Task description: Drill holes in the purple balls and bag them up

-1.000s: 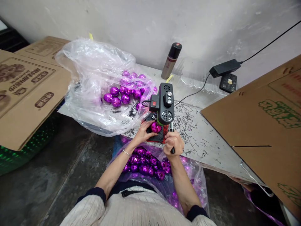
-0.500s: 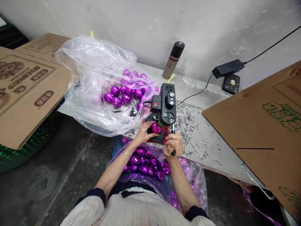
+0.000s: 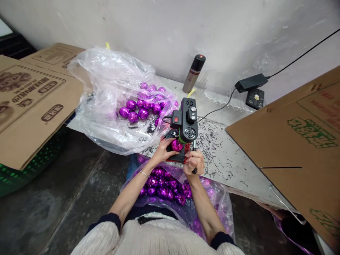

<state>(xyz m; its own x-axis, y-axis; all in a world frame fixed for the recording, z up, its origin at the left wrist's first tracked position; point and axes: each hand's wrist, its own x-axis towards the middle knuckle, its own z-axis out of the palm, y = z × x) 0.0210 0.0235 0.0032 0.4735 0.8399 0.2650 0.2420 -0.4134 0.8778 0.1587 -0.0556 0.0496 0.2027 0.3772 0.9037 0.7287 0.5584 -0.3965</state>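
Note:
Under the head of a small black machine (image 3: 189,118) is a shiny purple ball (image 3: 176,145). My left hand (image 3: 162,151) holds this ball between thumb and fingers. My right hand (image 3: 194,163) is wrapped round the black grip of a metal lever (image 3: 194,170) on the machine's right side. Several purple balls (image 3: 143,113) lie on the table in an open clear plastic bag (image 3: 106,138). More of them (image 3: 162,192) fill another clear bag at my lap.
Small dark pins lie scattered over the white table (image 3: 239,166). A spray can (image 3: 194,73) and a power adapter (image 3: 251,83) are near the wall. Cardboard boxes stand at the left (image 3: 34,95) and right (image 3: 281,141), with a green container (image 3: 34,170) at lower left.
The camera view has shifted slightly. Both hands keep their holds on the ball and the lever, with no clear movement against the machine.

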